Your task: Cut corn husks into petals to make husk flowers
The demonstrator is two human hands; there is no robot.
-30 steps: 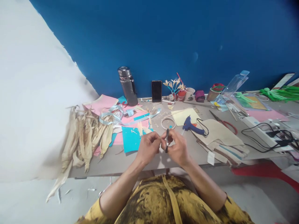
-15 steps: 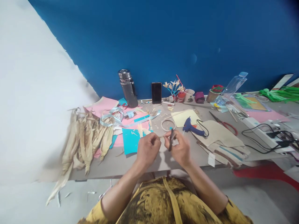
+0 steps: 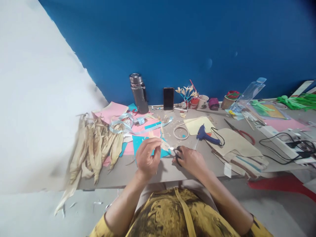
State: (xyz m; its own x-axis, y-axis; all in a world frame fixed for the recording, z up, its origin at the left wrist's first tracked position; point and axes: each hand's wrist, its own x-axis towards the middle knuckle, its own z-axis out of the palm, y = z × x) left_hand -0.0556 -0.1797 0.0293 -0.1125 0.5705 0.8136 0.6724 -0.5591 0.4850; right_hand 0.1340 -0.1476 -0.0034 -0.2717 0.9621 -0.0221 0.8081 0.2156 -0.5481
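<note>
My left hand (image 3: 148,156) pinches a small pale piece of dried husk (image 3: 165,144) between thumb and fingers, above a blue sheet of paper (image 3: 138,142). My right hand (image 3: 192,161) is closed on small black-handled scissors (image 3: 177,154), their tips pointing left at the husk piece. Whether the blades touch it I cannot tell. Beyond the hands lies a roll of tape (image 3: 181,133). A blue glue gun (image 3: 207,136) rests to the right of it.
Dried corn husks (image 3: 95,148) hang over the table's left edge. A grey thermos (image 3: 139,95), a phone (image 3: 168,98) and small husk flowers (image 3: 185,92) stand along the wall. Red-handled shears (image 3: 240,132), cloth pieces (image 3: 237,148) and a power strip (image 3: 278,141) lie to the right.
My left hand has turned and opened out its grip, showing the husk piece. My right hand has lowered, and the scissors swung from upright to point left toward the husk.
</note>
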